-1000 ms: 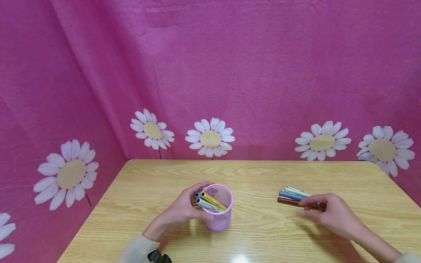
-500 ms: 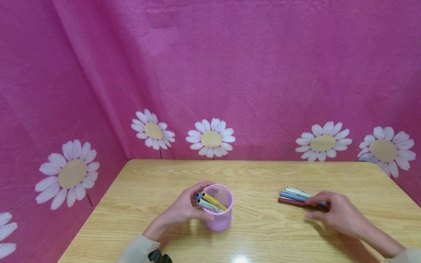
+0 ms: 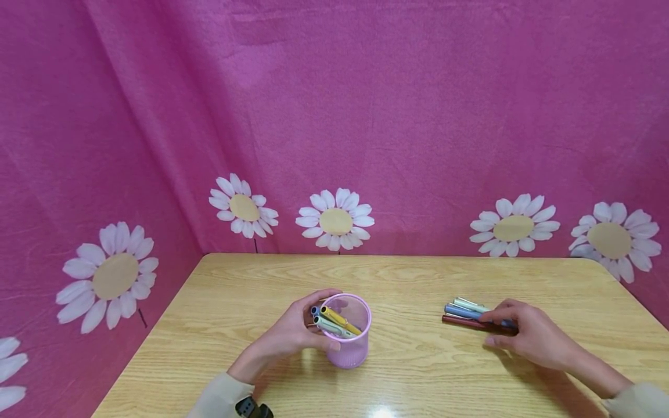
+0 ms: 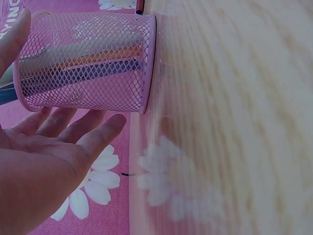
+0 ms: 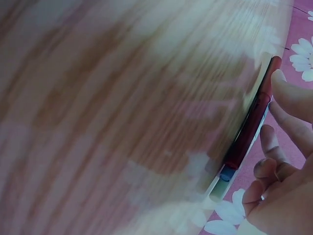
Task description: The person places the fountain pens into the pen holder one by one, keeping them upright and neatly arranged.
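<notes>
A pink mesh pen cup [image 3: 349, 351] stands on the table at centre, its mouth holding several pens, among them a yellow pen [image 3: 340, 319] and a pale green pen [image 3: 331, 328]. My left hand [image 3: 287, 332] holds the cup from its left side, thumb at the front. On the right lie a dark red pen [image 3: 462, 321], a blue pen [image 3: 460, 312] and a light green pen [image 3: 468, 304], side by side. My right hand [image 3: 533, 337] pinches the dark red pen, index finger over the blue one. It hides the pens' right ends.
The wooden table [image 3: 402, 290] has a glossy surface with reflections. A pink curtain [image 3: 418, 116] with printed daisies runs along its back and left side. A black watch-like band [image 3: 253, 407] sits at my left sleeve.
My right hand shifted right along the pens, then slightly back left. The pens' left ends stay about where they were. My left hand and the cup have not visibly moved.
</notes>
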Motion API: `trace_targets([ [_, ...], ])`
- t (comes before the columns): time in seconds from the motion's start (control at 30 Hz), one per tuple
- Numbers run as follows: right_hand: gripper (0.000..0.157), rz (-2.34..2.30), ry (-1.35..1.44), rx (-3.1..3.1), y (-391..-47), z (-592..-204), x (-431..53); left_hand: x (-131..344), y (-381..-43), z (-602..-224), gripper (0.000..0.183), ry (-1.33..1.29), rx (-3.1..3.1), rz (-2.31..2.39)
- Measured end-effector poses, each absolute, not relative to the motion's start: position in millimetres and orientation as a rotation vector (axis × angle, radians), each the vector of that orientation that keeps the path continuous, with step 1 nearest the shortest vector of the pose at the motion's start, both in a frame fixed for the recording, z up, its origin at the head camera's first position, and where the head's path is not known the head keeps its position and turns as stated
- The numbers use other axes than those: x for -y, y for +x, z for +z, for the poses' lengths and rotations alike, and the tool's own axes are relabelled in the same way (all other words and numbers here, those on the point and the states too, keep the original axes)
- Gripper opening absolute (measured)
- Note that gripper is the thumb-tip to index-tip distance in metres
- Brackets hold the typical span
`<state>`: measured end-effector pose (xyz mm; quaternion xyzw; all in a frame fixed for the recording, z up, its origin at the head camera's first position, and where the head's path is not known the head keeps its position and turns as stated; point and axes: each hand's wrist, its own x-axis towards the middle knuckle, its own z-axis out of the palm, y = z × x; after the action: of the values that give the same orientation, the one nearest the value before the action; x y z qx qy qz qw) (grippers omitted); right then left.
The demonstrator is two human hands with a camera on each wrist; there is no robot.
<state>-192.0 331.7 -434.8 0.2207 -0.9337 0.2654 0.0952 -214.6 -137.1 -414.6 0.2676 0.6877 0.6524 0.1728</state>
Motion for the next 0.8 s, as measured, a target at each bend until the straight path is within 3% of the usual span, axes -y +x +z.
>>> trace_targets([
  [0.8,0.021,0.885,0.491,2.908,-191.1,-432.9,-314.0,136.4,-215.0,-416.9,0.088,0.775,-1.939,1.869],
])
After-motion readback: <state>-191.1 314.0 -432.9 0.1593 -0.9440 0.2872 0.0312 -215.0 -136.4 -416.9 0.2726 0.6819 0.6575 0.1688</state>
